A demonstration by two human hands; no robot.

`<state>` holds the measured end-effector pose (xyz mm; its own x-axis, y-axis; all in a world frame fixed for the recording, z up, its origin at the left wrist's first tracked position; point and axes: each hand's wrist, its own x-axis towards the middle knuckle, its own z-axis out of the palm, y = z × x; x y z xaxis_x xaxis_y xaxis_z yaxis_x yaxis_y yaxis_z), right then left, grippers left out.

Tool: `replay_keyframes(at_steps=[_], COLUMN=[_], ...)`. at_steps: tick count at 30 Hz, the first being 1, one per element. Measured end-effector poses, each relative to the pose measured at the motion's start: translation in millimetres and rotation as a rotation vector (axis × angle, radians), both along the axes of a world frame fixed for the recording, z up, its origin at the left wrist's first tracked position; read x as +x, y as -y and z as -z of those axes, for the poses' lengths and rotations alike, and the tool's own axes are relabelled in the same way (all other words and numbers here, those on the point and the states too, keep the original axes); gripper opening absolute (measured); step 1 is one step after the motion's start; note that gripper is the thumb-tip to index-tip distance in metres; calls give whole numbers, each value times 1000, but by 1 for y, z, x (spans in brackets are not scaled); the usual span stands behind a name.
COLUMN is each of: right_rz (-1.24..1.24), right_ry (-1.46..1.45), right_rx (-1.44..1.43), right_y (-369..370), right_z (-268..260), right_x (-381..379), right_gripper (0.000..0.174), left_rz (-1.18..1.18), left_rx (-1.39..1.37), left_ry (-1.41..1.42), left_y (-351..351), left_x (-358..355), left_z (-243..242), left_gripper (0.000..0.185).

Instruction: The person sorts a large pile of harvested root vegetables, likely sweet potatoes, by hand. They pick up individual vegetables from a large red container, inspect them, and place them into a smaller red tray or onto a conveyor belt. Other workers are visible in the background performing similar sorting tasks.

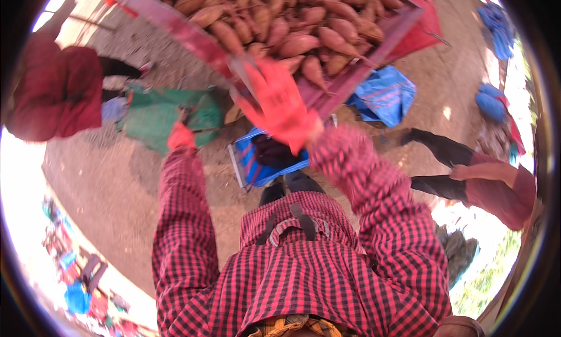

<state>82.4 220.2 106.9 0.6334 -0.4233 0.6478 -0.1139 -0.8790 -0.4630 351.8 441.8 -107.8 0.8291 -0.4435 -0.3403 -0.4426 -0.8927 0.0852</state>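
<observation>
My right hand (280, 102), in an orange-red glove and blurred, is over the near corner of a red tray (331, 102) heaped with sweet potatoes (300, 45). Its thumb stands apart from the fingers. A narrow grey shape (245, 76) shows beside them, too blurred to name. My left hand (181, 135), gloved alike, reaches over a green woven sack (151, 115) on the ground. Dark fingertips or a small dark thing show at its end; I cannot tell which. Between my hands, a blue sack (254, 161) with dark contents stands before my feet.
Another blue sack (385, 93) lies beside the tray's right side. A person in dark red clothing (65, 91) is at the left. At the right, another person (477, 179) has dark-clad legs extending inward. Bare earth (109, 179) surrounds the sacks.
</observation>
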Motion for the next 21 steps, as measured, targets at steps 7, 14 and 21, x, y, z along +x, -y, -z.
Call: replay_keyframes(at_steps=[7,14,21], right_rz=[92,152,39], right_ry=[-565,-499,-601], right_rx=[794,815,398], right_y=[-77,45,211], right_z=[65,57,93], right_x=[-223,-277,-309], right_gripper=[36,32,41], left_rz=[2,-154,-634], left_rx=[59,271,-514], left_ry=[-63,254,-122], left_y=[-2,15,32], left_x=[31,-24,-211], left_z=[-11,-40,-57], left_gripper=[33,52,46])
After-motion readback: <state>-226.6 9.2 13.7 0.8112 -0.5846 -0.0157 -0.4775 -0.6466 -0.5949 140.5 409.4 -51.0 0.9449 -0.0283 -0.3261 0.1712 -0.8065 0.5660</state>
